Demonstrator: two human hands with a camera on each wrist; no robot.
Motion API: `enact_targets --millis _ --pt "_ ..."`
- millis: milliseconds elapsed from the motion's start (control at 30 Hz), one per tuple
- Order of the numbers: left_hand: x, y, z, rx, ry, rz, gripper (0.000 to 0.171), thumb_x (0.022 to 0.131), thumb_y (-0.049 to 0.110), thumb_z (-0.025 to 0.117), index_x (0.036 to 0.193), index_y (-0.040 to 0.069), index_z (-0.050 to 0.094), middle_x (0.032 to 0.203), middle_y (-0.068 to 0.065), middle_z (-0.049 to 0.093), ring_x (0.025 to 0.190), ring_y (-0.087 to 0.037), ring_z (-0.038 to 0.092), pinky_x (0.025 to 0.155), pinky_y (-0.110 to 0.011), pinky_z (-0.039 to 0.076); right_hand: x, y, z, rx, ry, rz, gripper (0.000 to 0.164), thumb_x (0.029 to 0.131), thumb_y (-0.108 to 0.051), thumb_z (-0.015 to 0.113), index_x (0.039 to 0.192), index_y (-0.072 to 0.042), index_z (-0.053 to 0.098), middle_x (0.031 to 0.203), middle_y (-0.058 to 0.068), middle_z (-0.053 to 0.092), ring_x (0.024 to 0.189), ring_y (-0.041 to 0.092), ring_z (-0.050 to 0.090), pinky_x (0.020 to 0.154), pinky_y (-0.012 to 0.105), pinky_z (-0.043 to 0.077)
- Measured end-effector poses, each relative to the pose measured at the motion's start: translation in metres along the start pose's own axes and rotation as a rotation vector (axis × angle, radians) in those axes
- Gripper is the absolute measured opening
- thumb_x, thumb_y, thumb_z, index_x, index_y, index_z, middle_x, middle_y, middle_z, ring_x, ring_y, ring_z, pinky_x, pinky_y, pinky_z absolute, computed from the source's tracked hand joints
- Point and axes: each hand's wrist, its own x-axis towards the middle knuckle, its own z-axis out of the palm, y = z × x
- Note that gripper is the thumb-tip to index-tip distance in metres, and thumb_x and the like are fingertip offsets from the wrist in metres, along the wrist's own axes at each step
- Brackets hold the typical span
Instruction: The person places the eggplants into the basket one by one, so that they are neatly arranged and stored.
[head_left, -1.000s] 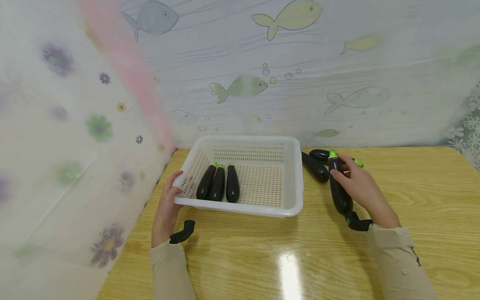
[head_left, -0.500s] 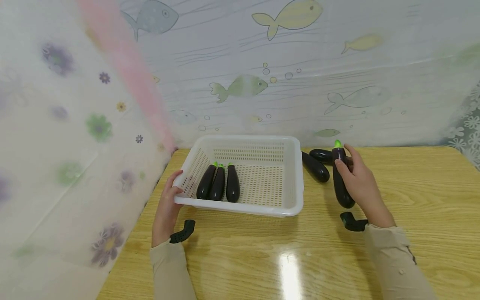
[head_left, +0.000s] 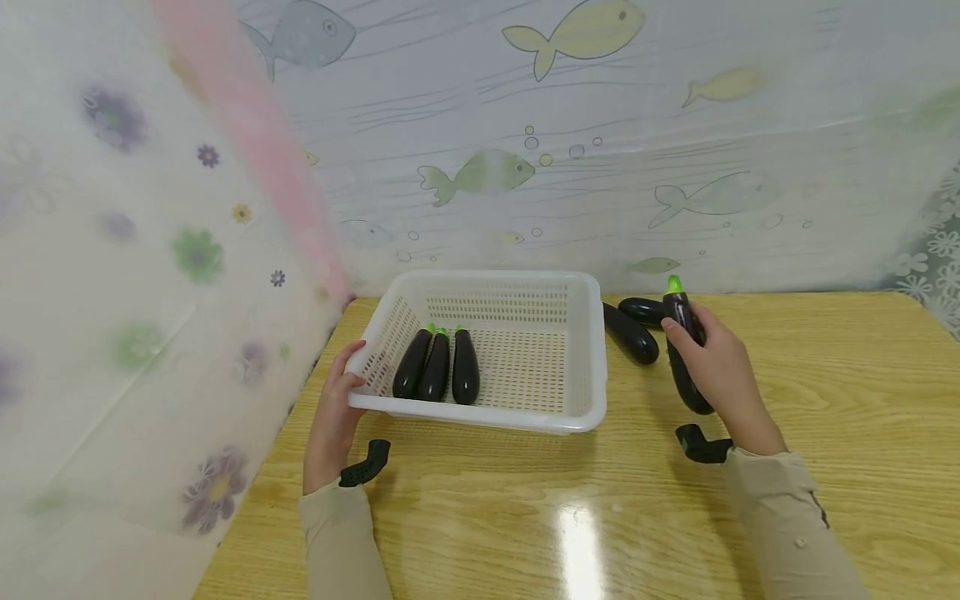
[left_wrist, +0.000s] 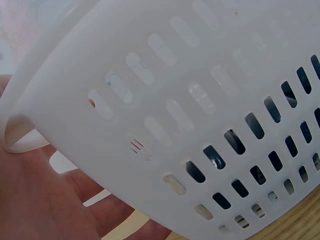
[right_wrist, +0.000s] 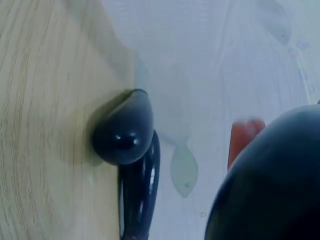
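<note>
A dark eggplant [head_left: 686, 367] with a green stem is gripped in my right hand [head_left: 723, 367], stem end up and away from me, lifted off the table. Its round end looms large in the right wrist view. My left hand [head_left: 335, 417] holds the left rim of a white perforated plastic basket [head_left: 480, 417], fingers over the edge. Inside the basket's left half lie three eggplants [head_left: 466, 371], side by side. Between basket and right hand, two more eggplants [head_left: 632, 335] rest on the table; the rear one is partly hidden by the held eggplant.
The wood-grain table [head_left: 495, 500] runs back to a wall covering [head_left: 600, 208] printed with fish. A flowered covering [head_left: 150, 333] rises along the left side. Black wrist devices [head_left: 701, 444] sit at both cuffs.
My right hand has raised the eggplant off the table, first away from me and then slightly to the left. The left hand and the basket have stayed in place.
</note>
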Motion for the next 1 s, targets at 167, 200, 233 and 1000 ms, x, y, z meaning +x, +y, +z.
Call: enact_targets --millis 167,200,233,1000 --pt "-0.001 0.001 0.000 0.006 -0.002 -0.001 0.054 0.087 0.003 0.030 0.137 0.025 0.030 0.141 -0.001 0.018 0.122 -0.027 0.023 0.091 -0.043 0.028 0.000 -0.001 0.003 0.082 -0.028 -0.032 0.068 0.089 -0.051 0.036 0.142 -0.014 0.019 0.103 0.022 0.053 0.070 0.028 0.062 0.060 0.034 0.048" --pt "-0.001 0.001 0.000 0.007 -0.003 0.000 0.054 0.087 0.004 0.031 0.136 0.025 0.030 0.141 0.000 0.018 0.122 -0.027 0.023 0.091 -0.043 0.028 0.000 -0.001 0.004 0.088 -0.037 -0.047 0.065 0.089 -0.050 0.036 0.142 -0.014 0.020 0.101 0.021 0.053 0.068 0.026 0.061 0.059 0.033 0.048" --pt "-0.001 0.001 0.000 0.009 -0.003 -0.001 0.054 0.087 0.004 0.030 0.136 0.025 0.030 0.142 0.000 0.018 0.122 -0.027 0.023 0.092 -0.043 0.028 0.000 -0.001 0.005 0.089 -0.049 -0.063 0.063 0.090 -0.048 0.035 0.141 -0.013 0.020 0.098 0.020 0.053 0.067 0.025 0.060 0.059 0.033 0.047" --pt "-0.008 0.008 0.006 0.035 -0.012 0.007 0.054 0.087 0.004 0.030 0.137 0.024 0.029 0.142 -0.001 0.018 0.121 -0.027 0.023 0.090 -0.041 0.029 -0.001 -0.009 0.005 0.053 -0.243 -0.050 0.056 0.095 -0.037 0.024 0.144 -0.025 -0.001 0.136 0.025 0.026 0.116 0.045 0.034 0.086 0.058 0.031"
